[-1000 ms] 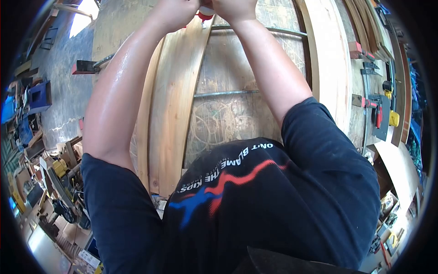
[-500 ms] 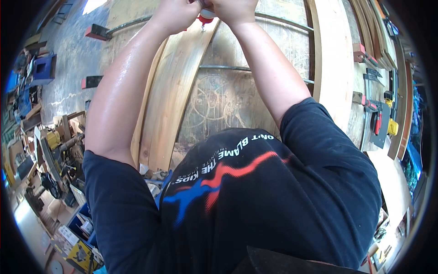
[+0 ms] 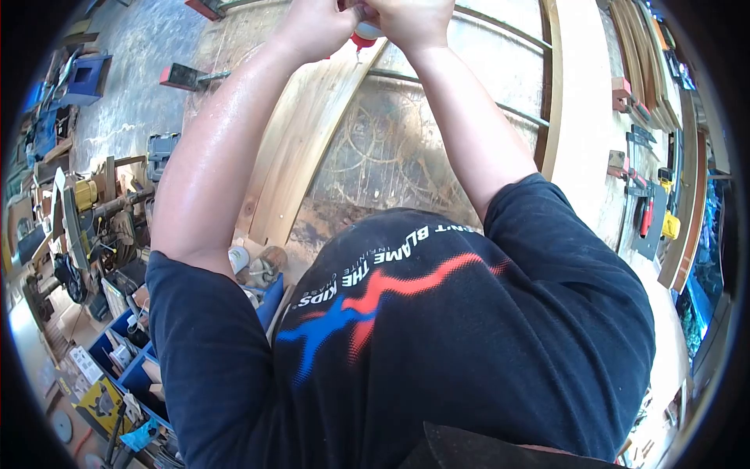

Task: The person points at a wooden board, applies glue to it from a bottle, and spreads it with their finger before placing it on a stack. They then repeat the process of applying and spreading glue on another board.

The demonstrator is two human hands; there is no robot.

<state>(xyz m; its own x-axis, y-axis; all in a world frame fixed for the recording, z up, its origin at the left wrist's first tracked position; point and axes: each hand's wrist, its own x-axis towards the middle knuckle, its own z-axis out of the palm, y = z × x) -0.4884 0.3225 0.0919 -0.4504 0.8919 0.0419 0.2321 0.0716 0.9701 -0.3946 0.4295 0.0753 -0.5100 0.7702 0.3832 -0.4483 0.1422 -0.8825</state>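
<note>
At the top edge of the head view, my left hand (image 3: 322, 28) and my right hand (image 3: 414, 22) are closed together around a glue bottle (image 3: 370, 30). Its pale body is mostly covered by my fingers, and the red nozzle cap (image 3: 361, 41) points downward. Below the tip lies the long edge of a light wooden board (image 3: 308, 129), which runs down toward my body. Both forearms reach forward over the worktable (image 3: 391, 148), which is stained and marked with glue drips.
Metal clamp bars (image 3: 500, 105) cross the table, and a clamp head (image 3: 181, 76) sticks out at left. A pale board (image 3: 576, 102) stands at right, with more clamps (image 3: 644, 207) beyond it. Jars (image 3: 267, 264) and blue tool bins (image 3: 129, 352) sit at lower left.
The view has shifted, so the board and clamps appear in slightly different places. My hands and the bottle sit a little lower and farther right in the frame, still gripping it.
</note>
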